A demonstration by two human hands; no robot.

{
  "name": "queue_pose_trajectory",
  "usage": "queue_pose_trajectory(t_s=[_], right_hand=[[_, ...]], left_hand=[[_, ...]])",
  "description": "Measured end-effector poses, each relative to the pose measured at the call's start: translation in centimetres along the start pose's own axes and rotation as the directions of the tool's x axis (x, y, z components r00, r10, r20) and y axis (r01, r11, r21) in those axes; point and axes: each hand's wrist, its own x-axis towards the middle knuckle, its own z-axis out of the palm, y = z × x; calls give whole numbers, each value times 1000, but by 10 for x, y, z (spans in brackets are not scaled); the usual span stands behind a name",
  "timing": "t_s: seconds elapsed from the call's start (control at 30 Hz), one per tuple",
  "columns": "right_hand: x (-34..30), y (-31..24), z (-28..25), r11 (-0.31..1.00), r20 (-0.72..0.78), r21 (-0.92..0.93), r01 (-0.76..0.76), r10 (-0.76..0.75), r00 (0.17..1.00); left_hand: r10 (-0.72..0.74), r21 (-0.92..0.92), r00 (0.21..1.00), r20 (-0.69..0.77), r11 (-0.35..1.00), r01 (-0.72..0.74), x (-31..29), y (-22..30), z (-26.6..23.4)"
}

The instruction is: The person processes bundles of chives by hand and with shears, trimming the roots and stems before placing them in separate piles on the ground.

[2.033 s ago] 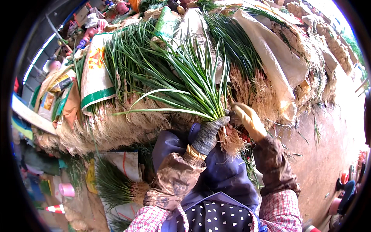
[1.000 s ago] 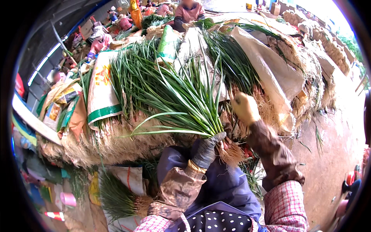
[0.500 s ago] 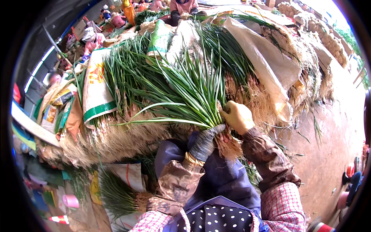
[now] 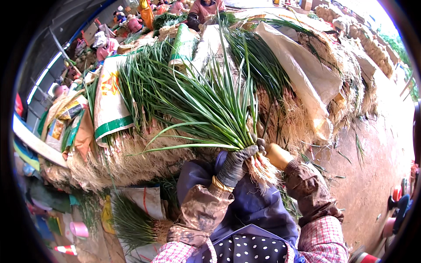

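Note:
My left hand (image 4: 234, 165), in a dark grey glove, is wrapped round the lower stems of a bunch of scallions (image 4: 226, 125). Long green leaves fan up and to the left from that grip. Pale bulbs and stringy roots (image 4: 262, 170) stick out below it, over my lap. Close by on the right is my right hand (image 4: 279, 156), in a yellowish glove, beside the bulbs. Its fingers are mostly hidden behind the bunch, so I cannot make out whether they grip anything.
A long heap of scallions (image 4: 144, 94), roots toward me, stretches across in front, partly under white sacks (image 4: 112, 98). More scallions (image 4: 133, 221) lie on a sack at lower left. Bare floor (image 4: 364, 184) shows at right. Another person (image 4: 205, 11) sits beyond the heap.
My right hand has moved down from the stems to beside the bulbs, and its fingers have gone out of sight. The left hand and bunch have shifted slightly, with the roots swinging right.

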Motion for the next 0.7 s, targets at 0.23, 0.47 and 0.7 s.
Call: queue_pose_trajectory(t_s=[0.23, 0.47, 0.7], right_hand=[[74, -51, -99, 915, -602, -403, -22, -247, 759], [95, -67, -136, 936, -457, -352, -29, -145, 878], [16, -36, -51, 897, -445, -49, 439, -413, 795]], left_hand=[[-22, 54, 994, -108, 998, 28, -9, 15, 17], [-33, 134, 978, -205, 989, 61, -12, 20, 19], [-186, 67, 982, -12, 980, 187, 0, 4, 6]])
